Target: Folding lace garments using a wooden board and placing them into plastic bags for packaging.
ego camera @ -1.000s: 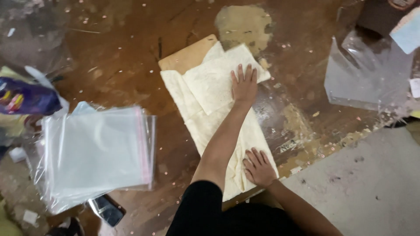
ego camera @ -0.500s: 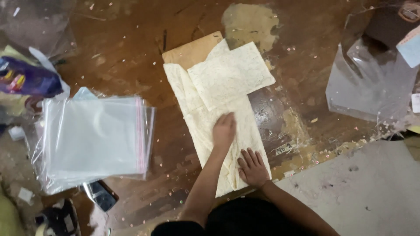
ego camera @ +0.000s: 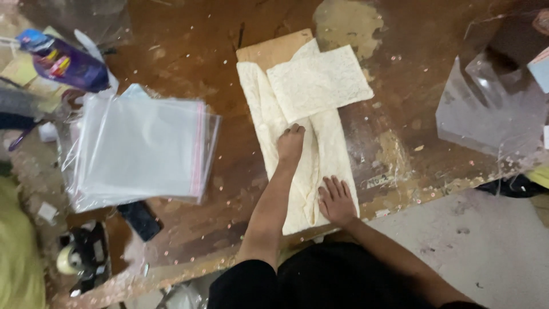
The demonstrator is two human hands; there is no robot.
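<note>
Two hands, left hand [ego camera: 290,144] and right hand [ego camera: 335,200], press one cream cloth [ego camera: 320,86].

A small packing or garment workshop, by the look of it. The worn, scratched wooden worktable [ego camera: 189,51] is littered with scraps; a stack of clear resealable bags [ego camera: 140,149] lies at the left, loose plastic sheeting [ego camera: 492,114] at the far right, and folded cream lace cloth [ego camera: 309,120] lies on a cardboard backing [ego camera: 269,50] in the middle.
</note>
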